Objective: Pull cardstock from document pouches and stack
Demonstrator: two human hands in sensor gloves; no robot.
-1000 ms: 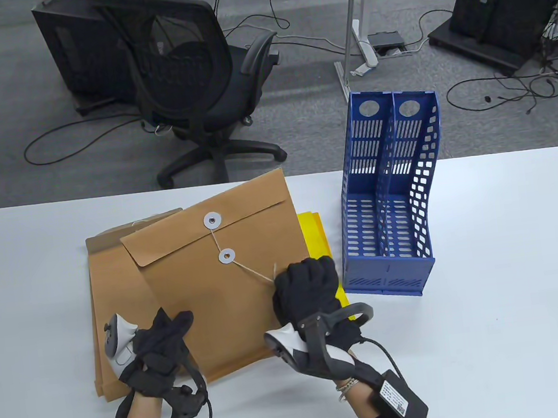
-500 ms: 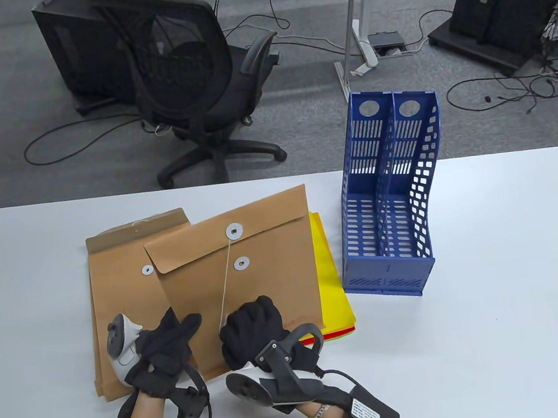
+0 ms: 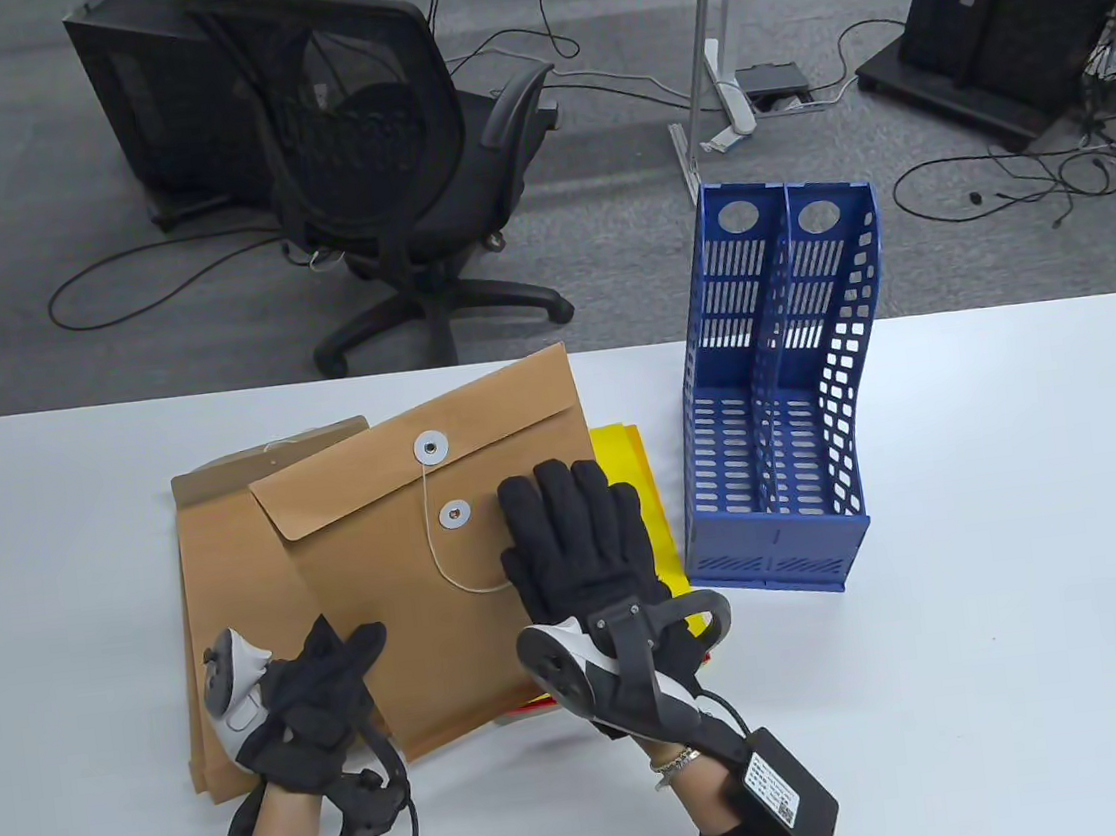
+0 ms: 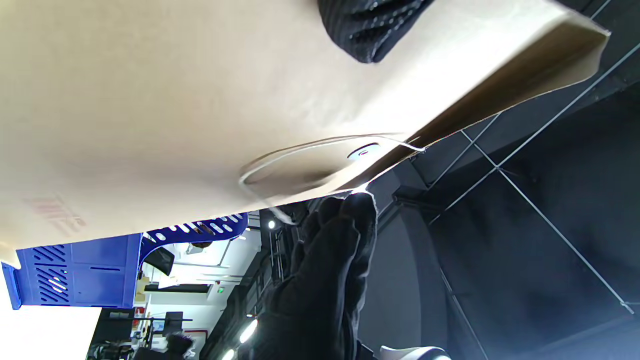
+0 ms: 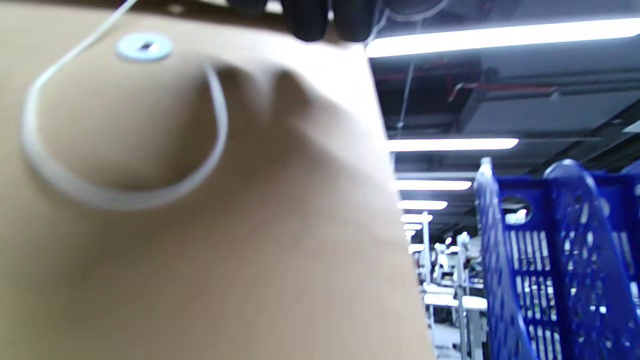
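Observation:
A brown kraft pouch [image 3: 407,596] lies tilted on top of a second pouch [image 3: 224,577]. Its flap is down and its white string [image 3: 456,579] hangs in a loose loop by the lower washer [image 3: 454,513]. My left hand [image 3: 343,654] grips the top pouch at its near left corner. My right hand [image 3: 559,513] rests flat on the pouch's right half with its fingers stretched out. Yellow cardstock [image 3: 642,489] lies under the pouch's right edge. The right wrist view shows the pouch [image 5: 200,260], the string loop [image 5: 125,197] and my fingertips [image 5: 310,22] close up.
A blue two-slot file holder [image 3: 777,393] stands right of the pouches; it also shows in the left wrist view [image 4: 100,270] and the right wrist view [image 5: 550,260]. The white table [image 3: 1020,587] runs on to the right. An office chair [image 3: 387,156] stands beyond the far edge.
My right hand pinched the string and swung it from right to left. It has let go and now lies flat on the pouch, the string slack. The pouch shifted right, then back.

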